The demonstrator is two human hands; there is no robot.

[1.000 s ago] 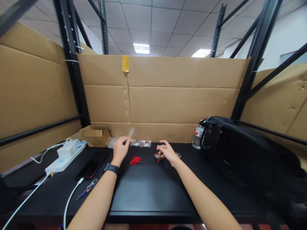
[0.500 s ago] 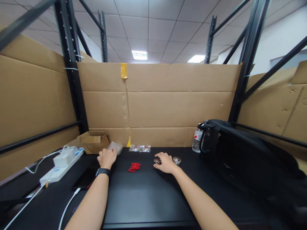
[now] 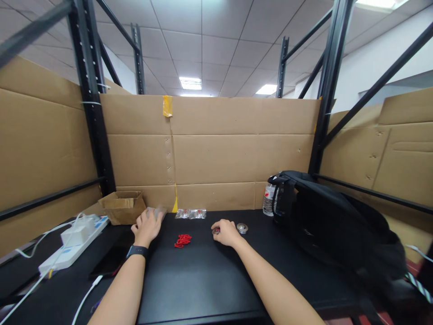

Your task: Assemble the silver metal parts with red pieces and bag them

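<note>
While the right grip holds a disc — silvery, red-marked — I can't tell about the left grip.

1. Passable: front of the flat black tabletop, between left forearm and right forearm.
2. Obstruction, rear: upright brown cardboard wall.
3. Obstruction, right: bulky black fabric backpack.
4. Obstruction, between left hand and right hand: low pile of small red pieces.
</note>
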